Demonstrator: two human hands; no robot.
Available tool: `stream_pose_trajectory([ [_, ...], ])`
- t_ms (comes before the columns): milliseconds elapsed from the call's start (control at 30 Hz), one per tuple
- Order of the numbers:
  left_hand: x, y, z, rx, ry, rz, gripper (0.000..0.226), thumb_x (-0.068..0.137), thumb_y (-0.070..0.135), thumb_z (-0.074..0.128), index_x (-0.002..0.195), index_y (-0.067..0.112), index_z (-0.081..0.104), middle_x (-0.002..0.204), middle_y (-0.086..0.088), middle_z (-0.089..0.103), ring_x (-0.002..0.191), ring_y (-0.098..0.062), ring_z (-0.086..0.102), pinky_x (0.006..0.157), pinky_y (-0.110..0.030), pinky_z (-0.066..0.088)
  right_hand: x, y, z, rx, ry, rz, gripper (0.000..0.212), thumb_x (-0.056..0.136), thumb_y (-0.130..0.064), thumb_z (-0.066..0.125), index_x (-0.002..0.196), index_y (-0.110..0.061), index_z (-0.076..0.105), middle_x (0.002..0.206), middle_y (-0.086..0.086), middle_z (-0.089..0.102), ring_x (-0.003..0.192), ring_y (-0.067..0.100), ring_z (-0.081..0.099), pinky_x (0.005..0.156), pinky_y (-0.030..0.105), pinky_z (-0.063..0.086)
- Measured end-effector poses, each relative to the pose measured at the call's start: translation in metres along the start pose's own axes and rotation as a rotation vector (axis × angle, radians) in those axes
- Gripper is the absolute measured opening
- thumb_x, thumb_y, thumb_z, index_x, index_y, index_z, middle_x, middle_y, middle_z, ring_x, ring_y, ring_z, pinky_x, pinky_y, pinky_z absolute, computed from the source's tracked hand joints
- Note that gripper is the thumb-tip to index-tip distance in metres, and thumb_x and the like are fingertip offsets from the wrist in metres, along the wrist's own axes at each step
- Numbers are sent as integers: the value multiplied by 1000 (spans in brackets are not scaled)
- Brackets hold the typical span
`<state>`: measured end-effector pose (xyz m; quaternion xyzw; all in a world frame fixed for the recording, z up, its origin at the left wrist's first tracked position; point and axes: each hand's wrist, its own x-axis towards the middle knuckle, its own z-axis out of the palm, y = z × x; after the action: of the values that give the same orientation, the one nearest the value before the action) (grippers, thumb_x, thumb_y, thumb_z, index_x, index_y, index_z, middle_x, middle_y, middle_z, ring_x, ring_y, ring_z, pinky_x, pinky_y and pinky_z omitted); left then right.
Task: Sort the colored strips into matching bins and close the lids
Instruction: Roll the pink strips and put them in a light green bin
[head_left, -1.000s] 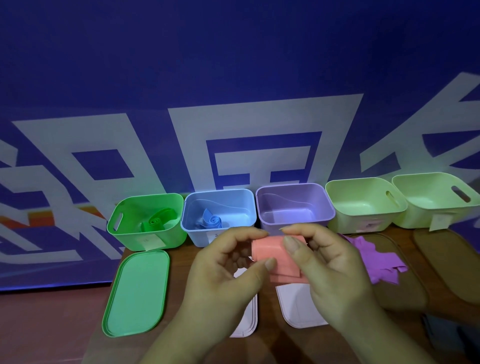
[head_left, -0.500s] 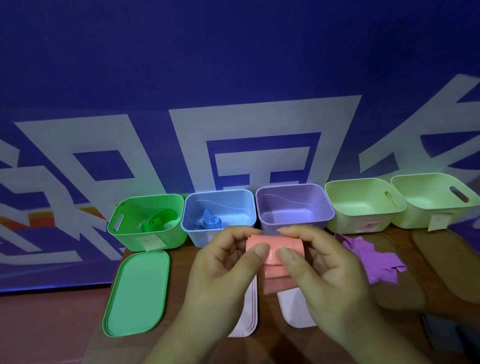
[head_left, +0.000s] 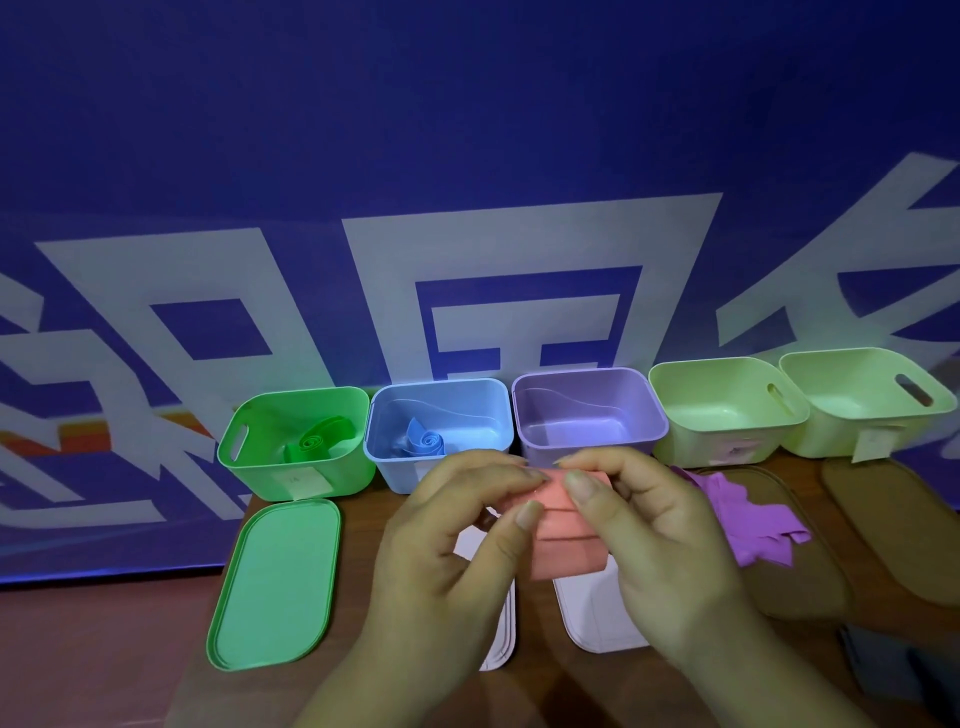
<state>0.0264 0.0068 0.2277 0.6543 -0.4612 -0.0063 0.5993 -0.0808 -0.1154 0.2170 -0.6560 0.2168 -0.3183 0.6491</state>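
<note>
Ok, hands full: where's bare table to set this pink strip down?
A bare strip of wooden table lies between the green oval plastic lid and the left white lid. The rightmost brown lid is bare; purple strips crowd the other brown lid.

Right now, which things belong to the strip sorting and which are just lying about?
Job: left hand, right hand, pink strip, purple strips, green bin, blue bin, purple bin, pale green bins, green lid.
Lying about: blue banner, dark object lower right.
</note>
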Motion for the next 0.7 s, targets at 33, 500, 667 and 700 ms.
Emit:
stream_pose_trajectory([
  [33,0,0,-1,0,2,-2,16,88,25,65,103,29,71,105,9,69,103,-20,65,83,-27,51,0,0,1,-2,-3,2,32,71,-53,67,92,-29,73,89,1,75,85,17,70,78,31,55],
  [500,-3,4,-6,-541,37,-499,17,77,22,68,91,17,76,88,-7,75,77,-17,68,67,-27,55,-20,-6,24,-374,175,-320,16,91,-45,56,105,-43,64,104,-18,69,99,12,67,80,18,51],
  [667,-9,5,-12,-579,-106,-411,27,74,8,72,101,10,70,94,-4,76,84,-13,71,72,-20,54,-29,-4,32,-225,288,-257,15,86,-47,59,97,-41,67,99,-6,69,91,21,68,75,34,56],
  [700,-12,3,-12,-571,-125,-392,28,74,7,74,101,13,71,95,-4,75,86,-15,71,74,-22,55,-32,-2,34,-183,311,-218,16,83,-49,61,95,-40,67,95,-4,70,87,21,69,73,37,57],
])
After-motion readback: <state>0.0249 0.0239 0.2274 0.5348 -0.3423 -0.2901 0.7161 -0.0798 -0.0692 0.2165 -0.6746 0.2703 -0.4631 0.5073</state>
